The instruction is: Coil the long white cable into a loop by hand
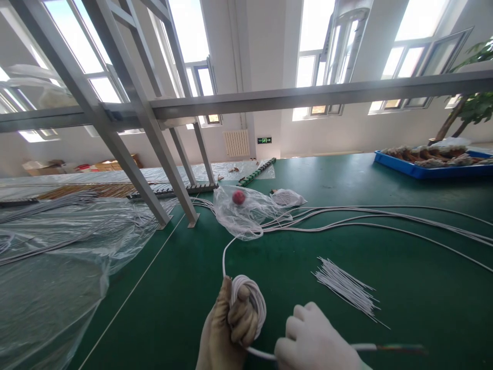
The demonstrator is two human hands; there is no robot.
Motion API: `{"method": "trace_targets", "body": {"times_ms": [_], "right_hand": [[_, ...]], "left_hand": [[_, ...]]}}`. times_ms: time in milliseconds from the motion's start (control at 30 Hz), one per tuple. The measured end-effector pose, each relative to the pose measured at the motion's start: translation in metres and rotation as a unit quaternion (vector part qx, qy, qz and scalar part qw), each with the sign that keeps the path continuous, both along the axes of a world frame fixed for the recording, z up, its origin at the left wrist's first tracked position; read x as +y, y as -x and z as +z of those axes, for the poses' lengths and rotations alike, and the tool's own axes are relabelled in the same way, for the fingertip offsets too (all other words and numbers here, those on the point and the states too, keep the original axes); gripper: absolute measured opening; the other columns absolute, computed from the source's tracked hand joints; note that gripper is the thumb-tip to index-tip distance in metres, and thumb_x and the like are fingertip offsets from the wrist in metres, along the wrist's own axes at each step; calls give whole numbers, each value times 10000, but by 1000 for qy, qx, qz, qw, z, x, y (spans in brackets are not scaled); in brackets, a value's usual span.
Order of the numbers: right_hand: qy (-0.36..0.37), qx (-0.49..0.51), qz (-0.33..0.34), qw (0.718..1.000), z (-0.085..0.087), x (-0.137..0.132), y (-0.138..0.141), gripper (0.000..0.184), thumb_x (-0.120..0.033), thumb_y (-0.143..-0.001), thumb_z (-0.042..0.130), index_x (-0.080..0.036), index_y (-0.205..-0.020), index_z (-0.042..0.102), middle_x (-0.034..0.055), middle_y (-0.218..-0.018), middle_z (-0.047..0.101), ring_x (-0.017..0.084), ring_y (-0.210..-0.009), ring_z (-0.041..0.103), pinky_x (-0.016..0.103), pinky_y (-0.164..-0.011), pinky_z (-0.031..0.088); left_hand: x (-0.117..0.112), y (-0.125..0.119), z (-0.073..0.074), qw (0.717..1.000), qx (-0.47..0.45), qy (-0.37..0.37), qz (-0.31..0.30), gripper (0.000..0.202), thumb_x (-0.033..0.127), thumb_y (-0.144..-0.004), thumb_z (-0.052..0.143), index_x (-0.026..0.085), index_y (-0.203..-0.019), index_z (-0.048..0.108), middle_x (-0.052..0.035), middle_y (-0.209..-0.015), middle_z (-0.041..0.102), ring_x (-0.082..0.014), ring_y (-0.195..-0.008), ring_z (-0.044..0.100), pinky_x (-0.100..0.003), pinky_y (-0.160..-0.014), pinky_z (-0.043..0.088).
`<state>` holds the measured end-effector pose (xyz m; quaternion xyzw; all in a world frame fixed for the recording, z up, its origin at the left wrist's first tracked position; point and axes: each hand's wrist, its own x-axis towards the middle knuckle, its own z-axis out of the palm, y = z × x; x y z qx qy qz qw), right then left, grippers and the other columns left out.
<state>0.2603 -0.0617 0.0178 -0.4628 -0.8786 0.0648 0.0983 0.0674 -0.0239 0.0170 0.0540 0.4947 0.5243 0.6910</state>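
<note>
My left hand, in a worn, stained glove, is closed around a coil of white cable, with the fingers through the loops. From the top of the coil one length runs up to a clear plastic bag, which has a round red thing at it. My right hand, in a white glove, grips the cable's other length low on the right. Past that hand the cable's end shows thin coloured wires, blurred. A bundle of thin white strips lies on the green table beyond my right hand.
Several white cables stretch to the right across the green table. A blue tray with bundled items stands at the far right. Grey metal frame posts rise at the left, near plastic sheeting and more cables.
</note>
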Motion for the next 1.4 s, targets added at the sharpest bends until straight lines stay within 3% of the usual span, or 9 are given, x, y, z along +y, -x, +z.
{"method": "trace_targets", "body": {"times_ms": [133,300,500,567,667,867,1067,1233,1400], "right_hand": [[10,79,-128,989,15,8,-12,193,-309,-896,727,-246,-718,689,57,-786,605,236,-780,489,360,-645,353],[108,111,-60,986,14,0,-13,168,-357,-896,742,-281,-746,740,44,-818,614,248,-825,522,349,-660,411],[162,222,-99,956,42,1,-20,262,-375,-983,625,-287,-1220,693,55,-1094,643,238,-931,600,365,-813,500],[188,270,-147,933,55,11,-21,396,-350,-984,613,-261,-1370,602,70,-1180,613,220,-929,602,351,-822,508],[256,322,-112,905,64,23,-18,315,-318,-929,678,-237,-1234,679,25,-1042,643,191,-855,597,308,-775,496],[206,344,-109,910,37,19,-5,170,-298,-990,576,-211,-1111,658,28,-1003,641,203,-902,619,312,-786,480],[152,233,-215,936,18,18,15,242,-390,-1055,457,-196,-1058,600,72,-930,652,218,-767,667,309,-652,490],[189,240,-270,913,26,26,20,192,-348,-1048,499,-173,-1030,576,99,-906,695,237,-784,708,320,-679,534],[173,314,-248,900,18,27,11,202,-372,-984,586,-180,-1046,579,93,-911,710,250,-806,711,363,-746,546]], "left_hand": [[4,-11,3,999,2,-26,-23,241,199,-1010,542,218,-857,727,-4,-769,717,-176,-703,700,-329,-795,639],[7,-16,11,998,33,-43,-35,331,410,-1024,567,205,-819,728,-61,-897,770,-221,-924,737,-304,-828,611],[-1,-3,37,964,44,-88,-247,499,619,-803,803,121,-816,761,-18,-635,623,-115,-515,518,-233,-541,465],[-4,-6,48,946,31,-117,-302,543,645,-713,865,119,-809,773,-10,-615,601,-101,-506,487,-221,-531,452],[-6,-12,56,948,36,-105,-300,514,626,-712,873,133,-826,787,-93,-750,711,-209,-713,658,-300,-708,567],[-5,-16,48,937,179,-128,-271,392,592,-739,857,220,-775,741,-53,-665,702,-278,-716,674,-353,-692,560],[4,-31,43,920,295,-74,-247,657,831,-799,596,189,-839,728,-104,-748,738,-304,-771,679,-370,-665,523],[11,-31,38,889,260,-140,-349,807,946,-517,697,213,-854,671,-66,-752,680,-262,-732,595,-363,-669,517],[15,-25,38,867,238,-186,-396,772,860,-636,746,214,-1036,614,-92,-1035,673,-287,-937,588,-450,-911,523]]}}
